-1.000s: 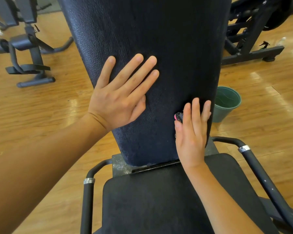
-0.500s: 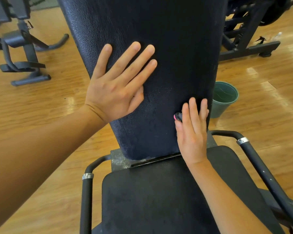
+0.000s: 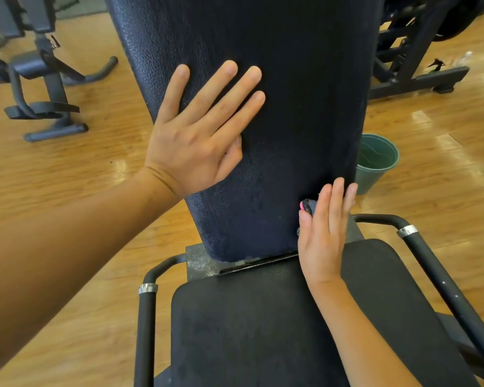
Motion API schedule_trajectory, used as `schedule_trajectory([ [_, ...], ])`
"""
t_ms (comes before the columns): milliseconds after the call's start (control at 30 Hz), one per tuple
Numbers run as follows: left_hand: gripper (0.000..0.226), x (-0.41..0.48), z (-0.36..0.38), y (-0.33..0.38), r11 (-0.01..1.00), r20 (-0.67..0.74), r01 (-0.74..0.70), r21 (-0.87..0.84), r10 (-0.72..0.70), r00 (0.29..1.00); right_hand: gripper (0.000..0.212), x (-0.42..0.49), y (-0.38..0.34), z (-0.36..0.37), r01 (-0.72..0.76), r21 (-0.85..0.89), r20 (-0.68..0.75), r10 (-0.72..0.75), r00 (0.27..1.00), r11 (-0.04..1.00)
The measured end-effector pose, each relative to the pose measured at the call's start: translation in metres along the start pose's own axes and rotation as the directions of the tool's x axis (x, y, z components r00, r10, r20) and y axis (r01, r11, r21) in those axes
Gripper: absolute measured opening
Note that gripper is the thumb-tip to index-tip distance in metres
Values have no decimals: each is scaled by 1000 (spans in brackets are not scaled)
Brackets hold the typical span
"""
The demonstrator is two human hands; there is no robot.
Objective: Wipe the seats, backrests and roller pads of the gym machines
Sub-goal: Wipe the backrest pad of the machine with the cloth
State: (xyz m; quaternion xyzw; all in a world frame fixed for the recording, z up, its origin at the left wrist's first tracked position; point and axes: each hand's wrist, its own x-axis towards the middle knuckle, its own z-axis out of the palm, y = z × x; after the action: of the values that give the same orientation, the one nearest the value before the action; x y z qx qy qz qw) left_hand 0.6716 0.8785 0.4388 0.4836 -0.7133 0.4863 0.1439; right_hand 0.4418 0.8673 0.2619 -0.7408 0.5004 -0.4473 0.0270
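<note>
A tall dark padded backrest (image 3: 263,79) rises above the black seat pad (image 3: 249,331) of a gym machine. My left hand (image 3: 196,135) lies flat on the backrest's left half, fingers spread and straight. My right hand (image 3: 323,233) presses a small dark cloth with a pink edge (image 3: 306,205) against the backrest's lower right corner, fingers straight and pointing up. Most of the cloth is hidden under the palm.
Black side handles with silver rings (image 3: 148,289) (image 3: 407,231) flank the seat. A green bucket (image 3: 375,160) stands on the wooden floor behind the backrest's right edge. Other gym machines stand at the far left (image 3: 45,79) and far right (image 3: 411,51).
My right hand with the cloth has slid a little down the backrest toward its bottom edge. My left hand stays flat in the same spot.
</note>
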Motion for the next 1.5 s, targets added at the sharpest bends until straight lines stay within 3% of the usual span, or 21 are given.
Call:
schedule_trajectory([
  [500, 56, 1, 3, 0, 999, -35, -4, -32, 3, 999, 52, -23, 8, -1, -33, -65, 117, 40, 992, 997],
  [733, 57, 2, 2, -1, 998, -58, 3, -68, -7, 998, 65, -15, 8, -34, 59, -16, 225, -54, 973, 998],
  [900, 59, 3, 2, 1, 999, -31, -7, -50, 6, 999, 72, -14, 6, -35, 39, -78, 262, -18, 965, 996],
  [1000, 57, 3, -4, 3, 999, 41, 13, -42, -12, 999, 64, -13, -1, -34, 10, -107, 280, 20, 960, 994],
  [1100, 49, 12, -20, 3, 990, 91, 32, -141, -19, 996, 50, -12, -4, -41, 25, -120, 286, 10, 958, 992],
  [1267, 39, 82, -49, -22, 962, 51, 71, -264, -59, 997, 54, 16, -21, -66, 50, -27, 256, -41, 966, 998],
  [1500, 41, 175, -48, -73, 975, 82, 161, -150, -150, 985, 51, 144, -76, -112, 196, 144, 34, -203, 979, 970],
])
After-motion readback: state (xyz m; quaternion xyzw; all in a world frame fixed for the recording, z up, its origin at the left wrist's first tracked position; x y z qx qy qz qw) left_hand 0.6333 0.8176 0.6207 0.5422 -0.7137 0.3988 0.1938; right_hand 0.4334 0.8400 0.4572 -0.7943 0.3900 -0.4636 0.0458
